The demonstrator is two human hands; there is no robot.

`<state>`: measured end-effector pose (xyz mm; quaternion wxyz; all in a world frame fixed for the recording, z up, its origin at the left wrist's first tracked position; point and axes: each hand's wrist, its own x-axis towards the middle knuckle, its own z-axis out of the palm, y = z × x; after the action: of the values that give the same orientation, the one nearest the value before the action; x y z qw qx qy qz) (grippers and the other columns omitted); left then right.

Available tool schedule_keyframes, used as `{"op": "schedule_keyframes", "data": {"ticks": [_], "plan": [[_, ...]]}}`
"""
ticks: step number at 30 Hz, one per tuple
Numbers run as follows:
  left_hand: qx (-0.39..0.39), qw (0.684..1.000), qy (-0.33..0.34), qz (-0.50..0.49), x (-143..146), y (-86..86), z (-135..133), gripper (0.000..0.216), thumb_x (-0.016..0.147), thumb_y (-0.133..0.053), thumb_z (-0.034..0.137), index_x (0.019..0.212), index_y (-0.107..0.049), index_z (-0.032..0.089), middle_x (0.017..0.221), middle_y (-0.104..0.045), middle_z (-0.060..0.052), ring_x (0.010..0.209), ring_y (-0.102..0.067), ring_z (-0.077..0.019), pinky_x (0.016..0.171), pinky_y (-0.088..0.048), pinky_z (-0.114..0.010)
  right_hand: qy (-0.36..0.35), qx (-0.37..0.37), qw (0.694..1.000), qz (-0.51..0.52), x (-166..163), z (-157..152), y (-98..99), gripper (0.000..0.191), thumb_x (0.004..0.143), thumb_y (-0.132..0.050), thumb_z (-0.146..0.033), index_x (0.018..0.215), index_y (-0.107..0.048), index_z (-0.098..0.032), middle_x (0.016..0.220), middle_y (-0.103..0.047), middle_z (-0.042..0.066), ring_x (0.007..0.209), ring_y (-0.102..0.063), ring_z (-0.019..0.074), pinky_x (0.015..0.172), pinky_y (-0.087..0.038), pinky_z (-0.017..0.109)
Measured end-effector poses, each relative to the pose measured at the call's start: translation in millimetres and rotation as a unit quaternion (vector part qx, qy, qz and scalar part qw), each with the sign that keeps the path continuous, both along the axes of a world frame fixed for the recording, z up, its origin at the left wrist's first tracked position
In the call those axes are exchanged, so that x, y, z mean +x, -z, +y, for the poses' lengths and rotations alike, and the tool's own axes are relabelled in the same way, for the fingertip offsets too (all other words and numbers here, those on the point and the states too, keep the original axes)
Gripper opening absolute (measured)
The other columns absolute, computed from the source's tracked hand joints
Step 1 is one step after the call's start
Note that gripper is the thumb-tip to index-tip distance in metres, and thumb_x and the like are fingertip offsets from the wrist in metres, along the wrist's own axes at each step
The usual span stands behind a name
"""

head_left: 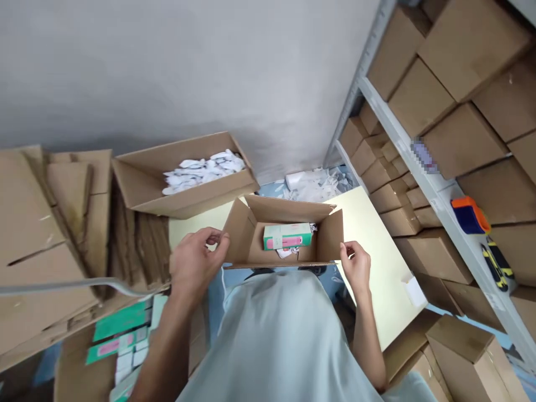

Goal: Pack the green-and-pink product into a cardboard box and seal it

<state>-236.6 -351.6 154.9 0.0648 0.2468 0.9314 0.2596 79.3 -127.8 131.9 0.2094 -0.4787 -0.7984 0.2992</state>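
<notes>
An open cardboard box (290, 207) sits in front of me at the near edge of the table. Inside it lies a small green and white carton (288, 229) with a pink picture, and a crumpled bit of white paper shows beneath the carton. My left hand (197, 254) pinches the box's left side near the front corner. On the opposite side, my right hand (355, 265) has its thumb and fingers closed on the right edge. The flaps of the box are not visible from above.
Behind stands a larger carton (196, 198) holding white bundles. Flattened cardboard (62, 212) leans at left, above a box of green cartons (119, 324). Shelves of brown boxes (464, 134) line the right. A small white box (414, 291) rests on the pale tabletop (377, 251).
</notes>
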Motion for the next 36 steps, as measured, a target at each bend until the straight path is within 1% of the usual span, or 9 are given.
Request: {"op": "schedule_keyframes", "data": {"ticks": [6,9,12,16,20,27,31,33,36], "plan": [[0.032,0.998,-0.055,0.007,-67.7,24.9,-102.4,0.021,0.091,-0.058,0.043,0.079,-0.063,0.027,0.081,-0.073,-0.005,0.084,-0.069,-0.0255,0.081,-0.053,-0.037,-0.082,0.011,0.996,-0.019,-124.9,-35.4,10.4,0.04,0.103,-0.054,-0.056,0.086,-0.068,-0.022,0.078,-0.075,0.006,0.067,-0.066,0.0211,0.074,-0.053,0.033],[0.042,0.998,-0.047,0.027,-93.8,35.2,-134.4,0.018,0.095,-0.057,0.038,0.08,-0.059,0.027,0.085,-0.072,-0.007,0.087,-0.067,-0.0271,0.083,-0.053,-0.039,-0.115,0.023,0.992,-0.042,-177.0,-55.3,23.2,0.045,0.104,-0.05,-0.059,0.089,-0.07,-0.022,0.081,-0.077,0.007,0.068,-0.066,0.0214,0.073,-0.052,0.033],[0.039,0.998,-0.047,0.034,-112.6,45.7,-153.4,0.017,0.097,-0.055,0.035,0.082,-0.058,0.027,0.086,-0.071,-0.008,0.088,-0.065,-0.0286,0.085,-0.052,-0.041,-0.132,0.036,0.989,-0.062,-215.4,-69.0,35.3,0.05,0.106,-0.046,-0.061,0.091,-0.071,-0.021,0.082,-0.077,0.008,0.067,-0.065,0.0211,0.072,-0.05,0.032],[0.037,0.996,-0.073,0.041,-126.7,64.5,-166.5,0.019,0.101,-0.052,0.033,0.083,-0.055,0.028,0.089,-0.069,-0.008,0.092,-0.064,-0.0287,0.089,-0.051,-0.041,-0.143,0.041,0.986,-0.078,-250.1,-75.0,47.3,0.054,0.107,-0.043,-0.064,0.095,-0.071,-0.019,0.084,-0.077,0.009,0.071,-0.066,0.0215,0.073,-0.05,0.031],[0.036,0.994,-0.098,0.037,-128.9,83.4,-171.5,0.018,0.103,-0.051,0.032,0.086,-0.057,0.027,0.092,-0.068,-0.01,0.096,-0.064,-0.0303,0.092,-0.05,-0.042,-0.148,0.049,0.983,-0.096,-276.8,-74.3,57.1,0.053,0.108,-0.045,-0.062,0.096,-0.071,-0.018,0.073,-0.069,0.004,0.064,-0.06,0.0199,0.069,-0.047,0.03],[0.019,0.993,-0.119,0.018,-126.5,104.6,-172.4,0.02,0.105,-0.046,0.031,0.092,-0.061,0.025,0.098,-0.07,-0.013,0.102,-0.064,-0.0324,0.092,-0.05,-0.043,-0.166,0.045,0.979,-0.113,-305.4,-65.8,65.5,0.051,0.107,-0.046,-0.06,0.095,-0.072,-0.018,0.069,-0.065,0.001,0.059,-0.055,0.0182,0.069,-0.047,0.03],[0.0,0.989,-0.145,0.013,-132.7,106.9,-171.4,0.018,0.104,-0.052,0.034,0.099,-0.066,0.024,0.098,-0.072,-0.013,0.101,-0.065,-0.033,0.094,-0.051,-0.044,-0.193,0.013,0.975,-0.113,-310.9,-52.9,57.5,0.058,0.103,-0.049,-0.069,0.094,-0.074,-0.018,0.071,-0.07,0.003,0.056,-0.055,0.0175,0.067,-0.048,0.03],[0.001,0.987,-0.161,0.022,-140.4,102.2,-168.5,0.022,0.102,-0.058,0.039,0.112,-0.069,0.022,0.107,-0.074,-0.015,0.106,-0.066,-0.0352,0.098,-0.052,-0.047,-0.203,0.009,0.973,-0.107,-316.7,-44.9,50.2,0.06,0.101,-0.05,-0.072,0.096,-0.076,-0.018,0.079,-0.076,0.006,0.056,-0.056,0.017,0.067,-0.049,0.03],[0.033,0.982,-0.177,0.053,-158.5,88.7,-157.2,0.04,0.102,-0.062,0.041,0.135,-0.067,0.019,0.125,-0.072,-0.018,0.119,-0.065,-0.0379,0.107,-0.052,-0.051,-0.211,0.02,0.974,-0.084,-335.2,-31.7,36.5,0.061,0.101,-0.051,-0.073,0.101,-0.077,-0.018,0.095,-0.082,0.01,0.059,-0.06,0.0163,0.07,-0.05,0.03]]}}
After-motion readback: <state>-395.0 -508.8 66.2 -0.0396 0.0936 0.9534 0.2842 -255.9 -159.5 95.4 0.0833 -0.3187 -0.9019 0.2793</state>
